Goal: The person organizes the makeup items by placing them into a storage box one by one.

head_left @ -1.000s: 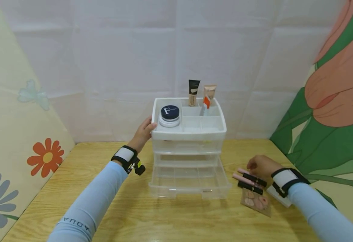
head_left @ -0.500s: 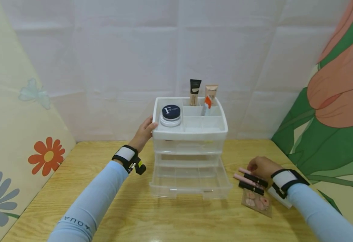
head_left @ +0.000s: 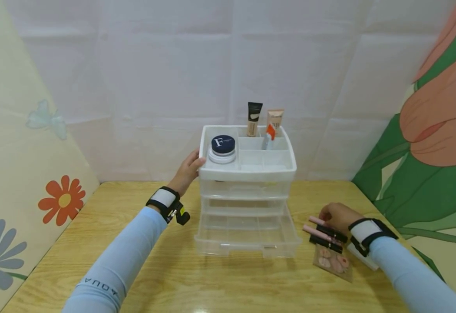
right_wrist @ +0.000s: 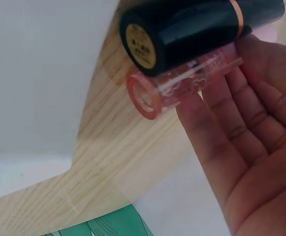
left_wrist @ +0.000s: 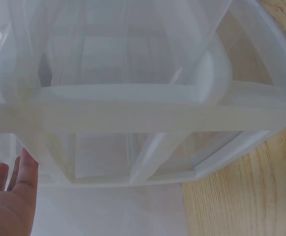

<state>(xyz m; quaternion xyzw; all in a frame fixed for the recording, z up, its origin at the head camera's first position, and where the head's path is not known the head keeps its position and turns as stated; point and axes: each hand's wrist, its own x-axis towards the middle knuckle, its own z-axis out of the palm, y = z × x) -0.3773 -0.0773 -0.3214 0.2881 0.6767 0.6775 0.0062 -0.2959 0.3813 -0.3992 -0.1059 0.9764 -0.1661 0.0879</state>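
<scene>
we read a large pale "f" on the dark blue lid of one round jar (head_left: pixel 223 144) on the white organizer (head_left: pixel 247 175), what looks like "bb" on the peach squeeze tube (head_left: pixel 275 116), and "aqua" along the left sleeve (head_left: pixel 112 267). the print on the dark lipstick tube (right_wrist: pixel 182 37) is too blurred for us to read.

we count two upright squeeze tubes at the back of the top tray, the peach one and a black-and-beige one (head_left: pixel 253 117), plus one orange-capped tube (head_left: pixel 269 137) leaning before them. one clear drawer (head_left: pixel 247 248), the lowest, is pulled out.

right of the organizer, the clear pink tube (right_wrist: pixel 162 91) lies just beside the dark lipstick tube; their long axes run nearly parallel. near them on the table (head_left: pixel 232 289) we see one palette (head_left: pixel 333 264) and one white box (head_left: pixel 365 257).

our right hand (head_left: pixel 340 216) has curled fingers touching the clear pink tube; we cannot tell whether they clamp it. our left hand (head_left: pixel 186 171) rests against the organizer's left side, fingers extended.
</scene>
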